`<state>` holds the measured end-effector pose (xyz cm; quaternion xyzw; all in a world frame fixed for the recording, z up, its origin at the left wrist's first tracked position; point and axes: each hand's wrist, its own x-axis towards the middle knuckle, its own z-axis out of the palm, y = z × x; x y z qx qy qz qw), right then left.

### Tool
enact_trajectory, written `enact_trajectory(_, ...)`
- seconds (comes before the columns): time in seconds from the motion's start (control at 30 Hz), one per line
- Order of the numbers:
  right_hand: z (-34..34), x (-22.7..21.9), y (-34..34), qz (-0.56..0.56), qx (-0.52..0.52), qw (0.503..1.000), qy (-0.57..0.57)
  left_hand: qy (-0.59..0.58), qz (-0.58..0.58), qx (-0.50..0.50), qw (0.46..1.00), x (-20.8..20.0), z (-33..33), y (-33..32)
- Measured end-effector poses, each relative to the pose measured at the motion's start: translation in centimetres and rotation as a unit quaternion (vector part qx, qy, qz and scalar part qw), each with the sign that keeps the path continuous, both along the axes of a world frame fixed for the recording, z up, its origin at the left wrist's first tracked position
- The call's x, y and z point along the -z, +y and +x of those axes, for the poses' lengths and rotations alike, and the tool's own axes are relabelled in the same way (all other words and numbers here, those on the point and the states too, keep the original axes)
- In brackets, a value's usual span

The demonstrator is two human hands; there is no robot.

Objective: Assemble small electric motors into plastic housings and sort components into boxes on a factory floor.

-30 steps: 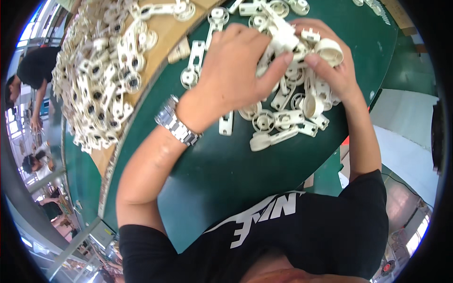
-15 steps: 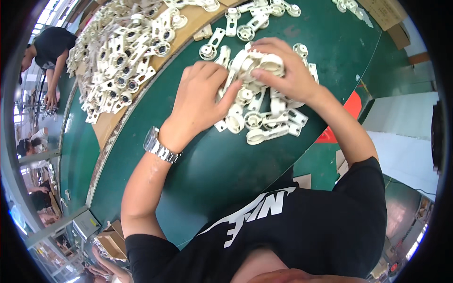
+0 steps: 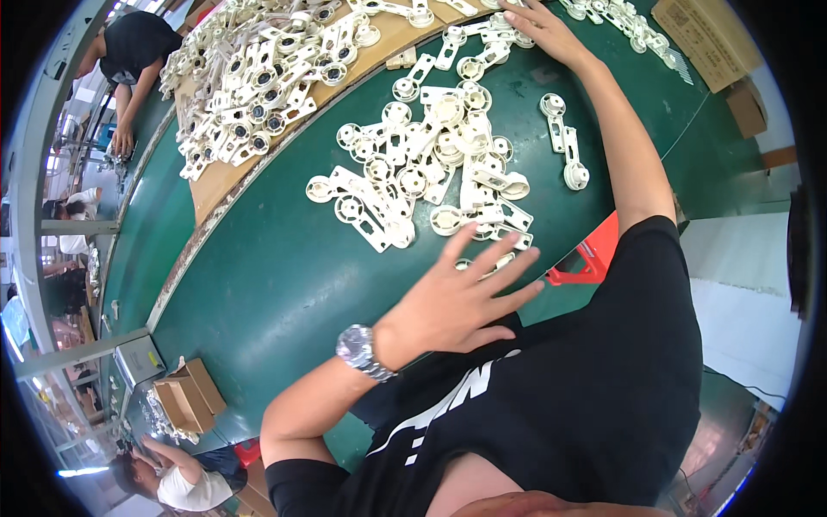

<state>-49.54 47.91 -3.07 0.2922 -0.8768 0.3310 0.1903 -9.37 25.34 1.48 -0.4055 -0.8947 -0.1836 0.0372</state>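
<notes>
A loose pile of cream-white plastic arm-shaped parts (image 3: 448,112), each with a round ring end and a slotted bar, lies in the middle of the green table (image 3: 258,250). My left hand (image 3: 457,302), a metal watch at its wrist, is spread flat at the pile's near edge and holds nothing; its fingertips cover part of one piece. My right hand (image 3: 547,33) reaches to the far side, fingers stretched out over a smaller group of the same parts (image 3: 495,34). Two more pieces (image 3: 575,172) lie apart to the right of the pile.
A large heap of similar parts with black centres (image 3: 258,90) lies on cardboard (image 3: 211,185) at the far left. More parts (image 3: 633,30) and a cardboard box (image 3: 706,43) are at the far right. A red stool (image 3: 594,263) stands by the near edge. Co-workers (image 3: 142,43) sit leftward.
My hands have let go of the parts they gathered, which now lie spread in the pile. The left hand has come nearer to me; the right has moved to the far side.
</notes>
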Motion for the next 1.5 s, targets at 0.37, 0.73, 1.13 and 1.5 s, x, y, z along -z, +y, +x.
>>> enact_trajectory(0.37, 11.3, 0.5, -2.1, -0.010, -0.156, 0.983, -0.098, 0.079, -0.076, -0.089, 0.990, 2.6, 0.4, -1.3)
enact_trajectory(0.73, 7.7, -0.5, -6.6, -0.041, -0.125, 0.987, -0.093, 0.124, -0.064, -0.123, 0.983, 2.4, 0.8, -3.4)
enact_trajectory(1.13, 7.1, -0.7, -6.3, -0.200, -0.251, 0.916, -0.240, 0.093, -0.043, -0.164, 0.981, 3.0, 1.2, -4.0)
enact_trajectory(1.5, 10.9, 2.9, -11.9, -0.091, -0.225, 0.921, -0.304, 0.090, -0.030, -0.235, 0.967, 3.1, 2.1, -5.3)
